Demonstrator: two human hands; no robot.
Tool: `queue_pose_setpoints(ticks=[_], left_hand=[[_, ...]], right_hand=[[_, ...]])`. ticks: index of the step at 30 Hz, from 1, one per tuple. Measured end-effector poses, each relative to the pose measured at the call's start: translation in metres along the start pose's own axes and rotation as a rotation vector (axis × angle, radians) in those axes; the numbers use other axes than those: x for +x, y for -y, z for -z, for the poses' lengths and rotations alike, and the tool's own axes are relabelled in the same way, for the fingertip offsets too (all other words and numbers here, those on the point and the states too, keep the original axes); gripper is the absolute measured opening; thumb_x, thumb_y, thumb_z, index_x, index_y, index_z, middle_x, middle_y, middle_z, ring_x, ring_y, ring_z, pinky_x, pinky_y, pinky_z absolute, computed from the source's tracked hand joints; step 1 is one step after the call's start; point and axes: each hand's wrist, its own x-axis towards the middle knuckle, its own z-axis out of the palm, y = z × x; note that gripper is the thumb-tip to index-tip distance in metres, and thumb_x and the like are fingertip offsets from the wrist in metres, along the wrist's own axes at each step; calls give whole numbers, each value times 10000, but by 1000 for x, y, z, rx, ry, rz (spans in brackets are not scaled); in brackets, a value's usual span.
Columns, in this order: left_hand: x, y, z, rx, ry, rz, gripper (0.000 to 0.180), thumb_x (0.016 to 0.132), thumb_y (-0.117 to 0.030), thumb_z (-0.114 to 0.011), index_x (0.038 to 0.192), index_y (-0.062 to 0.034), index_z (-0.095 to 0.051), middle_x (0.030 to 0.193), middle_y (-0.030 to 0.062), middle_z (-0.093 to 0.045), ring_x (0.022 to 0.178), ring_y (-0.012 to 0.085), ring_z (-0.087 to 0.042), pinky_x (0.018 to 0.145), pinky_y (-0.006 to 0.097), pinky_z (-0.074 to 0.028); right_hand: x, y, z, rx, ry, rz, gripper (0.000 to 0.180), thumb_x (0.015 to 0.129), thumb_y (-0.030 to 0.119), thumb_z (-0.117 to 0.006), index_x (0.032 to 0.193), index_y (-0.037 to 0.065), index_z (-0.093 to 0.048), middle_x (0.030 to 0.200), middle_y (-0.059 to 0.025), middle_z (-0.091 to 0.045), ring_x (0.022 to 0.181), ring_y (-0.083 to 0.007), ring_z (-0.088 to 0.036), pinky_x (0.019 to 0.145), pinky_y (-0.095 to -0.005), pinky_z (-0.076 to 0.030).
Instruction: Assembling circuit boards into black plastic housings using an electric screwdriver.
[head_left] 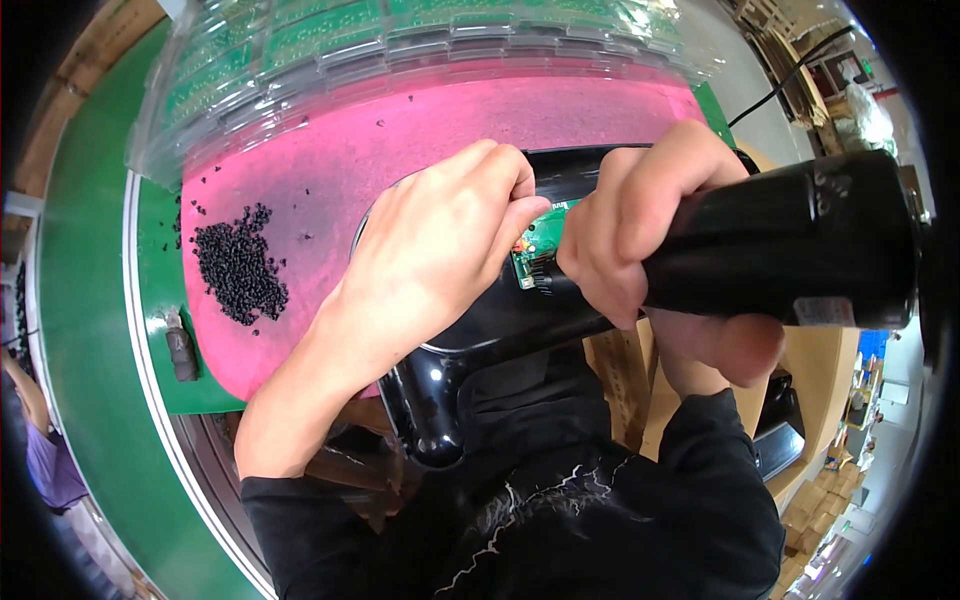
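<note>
A glossy black plastic housing [480,325] lies in front of me, with a small green circuit board [545,232] inside it. My left hand [430,230] rests over the housing's left side. Its fingers are curled, with thumb and forefinger together beside the board; whatever they may pinch is hidden. My right hand [640,220] is wrapped around a thick black cylindrical tool [790,240] that looks like an electric screwdriver. The tool slants up toward the right, and its working end is hidden behind my fingers, close to the board.
A pink mat [330,150] covers the green table [90,270]. Small black pieces, apparently screws, form a heap [240,262] on its left. Clear plastic trays [400,50] with green boards stand at the back. A cardboard box [815,375] is at right; another person [50,460] is far left.
</note>
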Motion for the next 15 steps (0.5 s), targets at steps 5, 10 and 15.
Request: queue_pose_setpoints(ticks=[5,10,15], left_hand=[[0,2,-1,-44,60,-9,182,897,-176,-692,886,-23,-595,835,130,-623,811,360,-646,671,454,-516],[-1,3,3,46,241,-19,171,841,-147,-722,895,-25,-616,848,117,-641,834,324,-653,705,423,-530],[4,-2,1,-65,162,-275,206,793,-100,-763,914,-14,-620,847,107,-647,783,319,-644,663,407,-525]], right_hand=[[1,3,0,0,-6,43,779,713,644,-799,1086,32,-493,806,-28,-561,548,-99,-531,517,-241,-412],[-5,7,6,74,-90,250,657,827,613,-712,1109,62,-493,820,-1,-571,564,-88,-578,569,-254,-449],[-11,34,13,-121,-181,377,598,830,572,-691,1092,74,-489,808,16,-559,545,-88,-588,632,-271,-475]])
